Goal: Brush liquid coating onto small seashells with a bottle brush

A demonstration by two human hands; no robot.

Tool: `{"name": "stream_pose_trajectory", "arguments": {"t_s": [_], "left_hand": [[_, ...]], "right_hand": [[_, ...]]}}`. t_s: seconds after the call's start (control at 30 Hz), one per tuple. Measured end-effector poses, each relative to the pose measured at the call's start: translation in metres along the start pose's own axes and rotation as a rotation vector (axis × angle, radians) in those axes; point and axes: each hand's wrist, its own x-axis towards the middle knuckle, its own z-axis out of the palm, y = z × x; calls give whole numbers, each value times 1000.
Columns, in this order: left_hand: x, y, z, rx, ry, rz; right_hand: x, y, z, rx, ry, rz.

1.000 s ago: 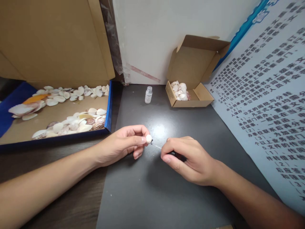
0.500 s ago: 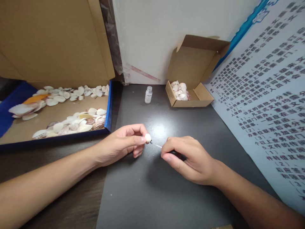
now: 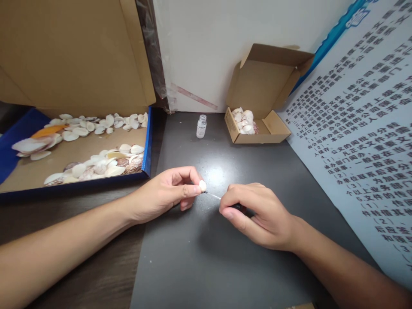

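Between the thumb and fingers of my left hand [image 3: 172, 189] is a small white seashell [image 3: 202, 186]. My right hand [image 3: 259, 214] is closed round the dark cap of a small applicator brush [image 3: 213, 196]; the cap is mostly hidden by the fingers. The brush's thin clear stem points left, and its dark tip is at the lower edge of the shell. Whether the bristles touch the shell I cannot tell for sure. Behind the hands an uncapped small glass bottle [image 3: 201, 128] with a printed label stands upright on the dark mat [image 3: 180, 266].
At the left an open blue box [image 3: 147, 141] holds many shells in two rows. A small cardboard box [image 3: 262, 138] with its lid raised stands at the back right, with white shells inside. A printed board [image 3: 350, 141] leans along the right side.
The shell in my left hand has tilted and shifted slightly right. My right hand has turned slightly, hiding more of the dark cap. The brush tip stays by the shell's lower edge.
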Motion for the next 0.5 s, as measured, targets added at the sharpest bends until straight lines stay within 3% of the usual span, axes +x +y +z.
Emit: {"name": "stream_pose_trajectory", "arguments": {"t_s": [0.5], "left_hand": [[-1, 3, -2, -115, 12, -58]], "right_hand": [[0, 0, 0, 23, 45, -8]]}}
